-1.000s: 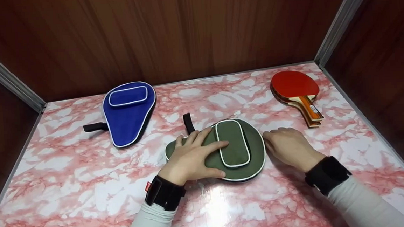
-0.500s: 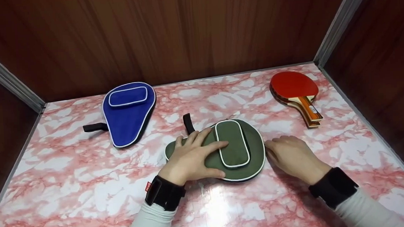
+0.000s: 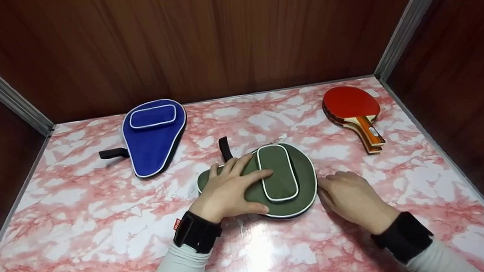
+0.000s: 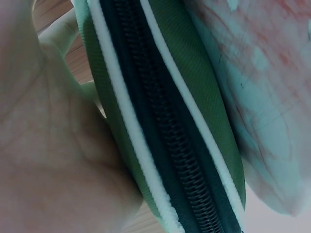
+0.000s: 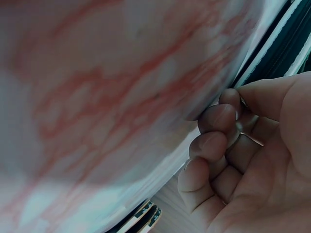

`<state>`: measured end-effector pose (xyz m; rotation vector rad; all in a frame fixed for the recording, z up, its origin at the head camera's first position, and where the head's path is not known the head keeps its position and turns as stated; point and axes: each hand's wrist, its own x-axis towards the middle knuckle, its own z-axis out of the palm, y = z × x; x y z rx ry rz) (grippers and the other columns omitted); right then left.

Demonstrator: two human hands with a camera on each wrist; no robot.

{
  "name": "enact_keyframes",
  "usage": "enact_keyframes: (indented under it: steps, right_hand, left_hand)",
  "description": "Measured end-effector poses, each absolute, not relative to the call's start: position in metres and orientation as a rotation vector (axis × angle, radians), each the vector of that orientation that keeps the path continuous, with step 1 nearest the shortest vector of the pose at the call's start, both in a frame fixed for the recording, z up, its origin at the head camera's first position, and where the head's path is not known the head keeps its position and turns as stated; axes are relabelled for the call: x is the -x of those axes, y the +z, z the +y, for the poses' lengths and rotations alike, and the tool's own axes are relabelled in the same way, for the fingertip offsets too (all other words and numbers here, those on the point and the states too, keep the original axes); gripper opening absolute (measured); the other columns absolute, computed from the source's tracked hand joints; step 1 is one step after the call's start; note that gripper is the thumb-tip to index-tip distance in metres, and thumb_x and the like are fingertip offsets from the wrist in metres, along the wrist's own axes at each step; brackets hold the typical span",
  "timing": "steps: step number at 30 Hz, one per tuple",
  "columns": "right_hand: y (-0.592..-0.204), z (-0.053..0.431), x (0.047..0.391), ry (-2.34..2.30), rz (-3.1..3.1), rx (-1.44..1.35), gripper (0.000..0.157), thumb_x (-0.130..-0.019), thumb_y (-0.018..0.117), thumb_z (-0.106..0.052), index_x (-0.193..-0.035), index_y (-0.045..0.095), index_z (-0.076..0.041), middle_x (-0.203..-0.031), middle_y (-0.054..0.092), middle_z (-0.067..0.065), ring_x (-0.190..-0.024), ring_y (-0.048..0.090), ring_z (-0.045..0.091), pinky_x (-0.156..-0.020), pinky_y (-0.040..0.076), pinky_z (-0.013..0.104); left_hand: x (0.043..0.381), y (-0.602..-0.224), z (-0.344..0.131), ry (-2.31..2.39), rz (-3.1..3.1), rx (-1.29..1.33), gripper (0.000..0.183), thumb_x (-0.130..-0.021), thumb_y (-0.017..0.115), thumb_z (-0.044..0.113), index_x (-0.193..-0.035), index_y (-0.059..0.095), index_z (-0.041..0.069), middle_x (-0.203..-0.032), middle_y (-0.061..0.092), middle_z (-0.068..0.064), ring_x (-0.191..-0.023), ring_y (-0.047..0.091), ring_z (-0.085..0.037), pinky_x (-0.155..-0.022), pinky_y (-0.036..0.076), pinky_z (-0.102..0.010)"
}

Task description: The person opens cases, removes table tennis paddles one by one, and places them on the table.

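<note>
A green table tennis paddle case [image 3: 304, 161] with white piping lies flat, its rounded end to the right. My left hand [image 3: 228, 189] rests on top of it with fingers spread, thumb near the front edge and index fingertip on the raised pocket [image 3: 278, 173]. Zipper teeth [image 4: 170, 128] run along the case's side in the left wrist view. My right hand [image 3: 353, 198] is at the rounded end, fingers curled, thumb and index finger pinching the zipper pull at the zipper band [image 5: 286, 48]. The fingers mostly hide the pull.
A blue paddle case [image 3: 154, 141] with a black strap [image 3: 113, 153] lies at the back left. Two stacked table tennis paddles [image 3: 351, 102], red face up, lie at the back right. Wood-grain panels [image 3: 219, 40] wall in the marbled tabletop [image 3: 118, 236].
My right hand has slid along the rounded end of the green case, toward the front edge of the table. My left hand and the case have stayed nearly still.
</note>
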<state>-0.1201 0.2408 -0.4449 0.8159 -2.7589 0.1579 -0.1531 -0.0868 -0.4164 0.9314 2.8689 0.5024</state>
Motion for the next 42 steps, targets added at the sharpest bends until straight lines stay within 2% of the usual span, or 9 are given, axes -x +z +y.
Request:
enact_keyframes:
  steps: [16, 23, 27, 35, 38, 42]
  right_hand:
    - [-0.447, 0.235, 0.102, 0.139, -2.748, -0.836, 0.019, -0.1, 0.078, -0.014, -0.085, 0.067, -0.016, -0.075, 0.067, 0.0, -0.076, 0.066, 0.027, -0.07, 0.053, 0.045]
    - [-0.446, 0.234, 0.096, 0.156, -2.745, -0.849, 0.019, -0.1, 0.077, -0.015, -0.085, 0.067, -0.017, -0.075, 0.067, -0.001, -0.074, 0.064, 0.026, -0.07, 0.052, 0.044]
    - [-0.445, 0.232, 0.095, 0.182, -2.767, -0.816, 0.024, -0.101, 0.075, -0.016, -0.081, 0.064, -0.019, -0.072, 0.065, -0.003, -0.073, 0.065, 0.025, -0.069, 0.053, 0.044]
    - [-0.442, 0.233, 0.105, 0.225, -2.829, -0.711, 0.032, -0.102, 0.074, -0.016, -0.074, 0.058, -0.021, -0.063, 0.059, -0.004, -0.07, 0.068, 0.029, -0.064, 0.054, 0.049]
    - [-0.439, 0.237, 0.114, 0.21, -2.861, -0.7, 0.031, -0.102, 0.071, -0.016, -0.074, 0.059, -0.02, -0.062, 0.058, -0.003, -0.067, 0.068, 0.031, -0.061, 0.053, 0.051]
    - [-0.434, 0.243, 0.132, 0.192, -2.912, -0.683, 0.03, -0.103, 0.068, -0.016, -0.074, 0.061, -0.019, -0.061, 0.057, -0.002, -0.064, 0.066, 0.032, -0.059, 0.052, 0.053]
  left_hand:
    - [0.153, -0.415, -0.086, 0.511, 2.872, -0.934, 0.088, -0.081, 0.087, 0.072, -0.159, 0.059, 0.044, -0.178, 0.032, -0.012, -0.157, 0.036, -0.044, -0.118, 0.025, -0.081]
    - [0.153, -0.417, -0.086, 0.51, 2.87, -0.928, 0.088, -0.081, 0.086, 0.073, -0.159, 0.058, 0.044, -0.178, 0.032, -0.012, -0.158, 0.036, -0.044, -0.118, 0.024, -0.082]
    - [0.153, -0.417, -0.085, 0.504, 2.888, -0.931, 0.087, -0.082, 0.086, 0.073, -0.159, 0.059, 0.044, -0.177, 0.033, -0.012, -0.156, 0.037, -0.044, -0.116, 0.025, -0.083]
    - [0.15, -0.415, -0.084, 0.496, 2.9, -0.912, 0.082, -0.086, 0.083, 0.071, -0.16, 0.058, 0.045, -0.175, 0.035, -0.015, -0.149, 0.043, -0.046, -0.11, 0.032, -0.082]
    - [0.149, -0.413, -0.084, 0.542, 2.888, -0.911, 0.081, -0.087, 0.086, 0.066, -0.16, 0.059, 0.043, -0.174, 0.037, -0.016, -0.144, 0.045, -0.047, -0.108, 0.036, -0.079]
    - [0.147, -0.409, -0.084, 0.631, 2.848, -0.918, 0.082, -0.087, 0.09, 0.057, -0.161, 0.058, 0.04, -0.171, 0.039, -0.019, -0.14, 0.046, -0.048, -0.11, 0.035, -0.079]
